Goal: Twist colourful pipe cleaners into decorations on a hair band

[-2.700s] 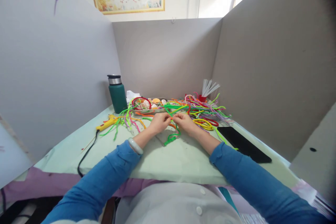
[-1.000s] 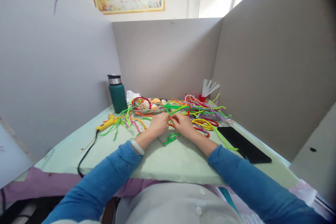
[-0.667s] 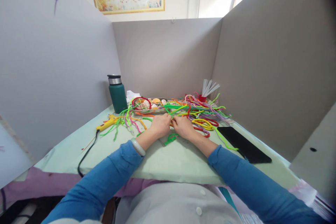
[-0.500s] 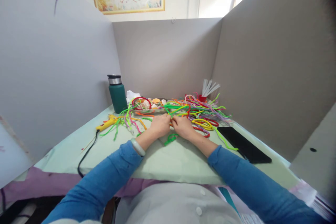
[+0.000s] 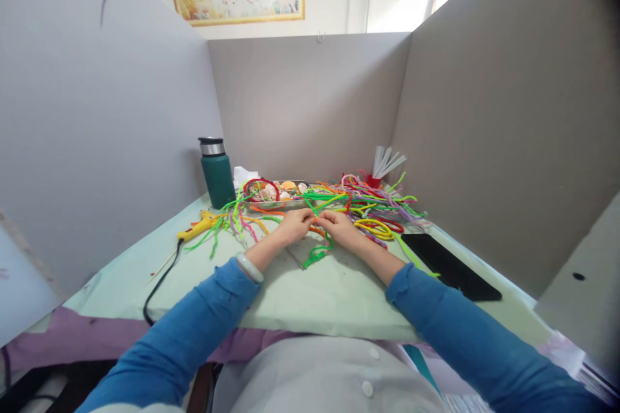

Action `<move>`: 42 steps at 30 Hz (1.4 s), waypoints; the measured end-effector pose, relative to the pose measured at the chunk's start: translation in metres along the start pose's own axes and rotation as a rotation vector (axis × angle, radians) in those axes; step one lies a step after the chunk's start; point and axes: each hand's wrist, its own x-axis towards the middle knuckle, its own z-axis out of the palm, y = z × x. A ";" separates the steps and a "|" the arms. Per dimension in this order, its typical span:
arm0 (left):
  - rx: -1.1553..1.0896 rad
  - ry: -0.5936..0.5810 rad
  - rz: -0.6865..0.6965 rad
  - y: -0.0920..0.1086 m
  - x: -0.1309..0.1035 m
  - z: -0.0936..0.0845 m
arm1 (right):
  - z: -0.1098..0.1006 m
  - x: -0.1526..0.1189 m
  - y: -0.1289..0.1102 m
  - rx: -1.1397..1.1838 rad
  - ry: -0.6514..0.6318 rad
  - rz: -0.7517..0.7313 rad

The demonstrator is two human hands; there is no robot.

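Observation:
Over the middle of the table, my left hand [image 5: 296,226] and my right hand [image 5: 336,227] meet almost fingertip to fingertip. Both are closed in a pinch on a pipe cleaner, of which a small orange bit [image 5: 316,221] shows between them; the fingers hide the rest. Just below my fingertips, a green pipe cleaner [image 5: 317,255] with a coiled end lies on the table. Straight green and yellow pipe cleaners [image 5: 329,197] lie right behind my hands. Beside my right wrist is a looped yellow pipe cleaner [image 5: 375,228].
A pile of pipe cleaners [image 5: 382,200] spreads at the back right, by a red cup [image 5: 373,181] of white sticks. A metal tray [image 5: 290,204] holds shells. Leftward are a green bottle [image 5: 217,181] and a yellow glue gun [image 5: 196,228]. A black phone-like slab [image 5: 450,266] lies right.
My hands have shifted slightly apart and up. More of the green coiled pipe cleaner and some orange now show beneath and between them.

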 end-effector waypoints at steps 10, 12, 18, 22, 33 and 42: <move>0.015 0.126 0.058 0.008 -0.002 -0.004 | 0.001 0.003 0.008 -0.077 0.075 -0.062; 0.029 0.131 0.058 0.007 -0.001 -0.004 | 0.001 0.002 0.008 -0.079 0.074 -0.063; 0.090 0.148 0.085 0.003 0.000 -0.002 | 0.003 0.001 0.006 -0.106 0.063 -0.064; 0.109 0.152 0.108 0.003 -0.001 -0.001 | 0.002 0.002 0.006 -0.120 0.048 -0.054; 0.052 0.191 0.032 0.009 -0.001 -0.006 | 0.005 -0.001 0.004 -0.123 0.102 -0.103; 0.063 0.238 0.091 0.008 -0.001 -0.006 | 0.003 -0.001 0.003 -0.091 0.157 -0.066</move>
